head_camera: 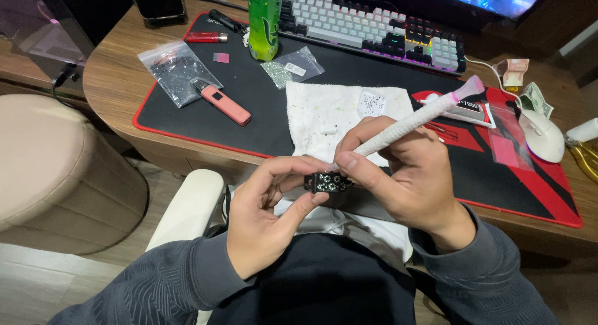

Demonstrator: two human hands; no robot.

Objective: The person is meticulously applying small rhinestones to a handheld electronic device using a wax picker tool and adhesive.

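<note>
Wooden desk (118, 82) carries a black mat with red edging (349, 82); a white cloth (330, 116) lies on the mat at centre. Left hand (265, 216) is closed in a pinch, thumb and fingers gripping a small black object studded with pale stones (327, 183), held near the desk's front edge above the person's lap. Right hand (405, 175) is closed round a white wrapped stick with a pink tip (414, 121), its lower end touching the studded object. Far side: keyboard (374, 26) and green bottle (265, 20). Left: clear bag of dark beads (177, 70), pink device (225, 104). Right: white mouse (543, 135).
</note>
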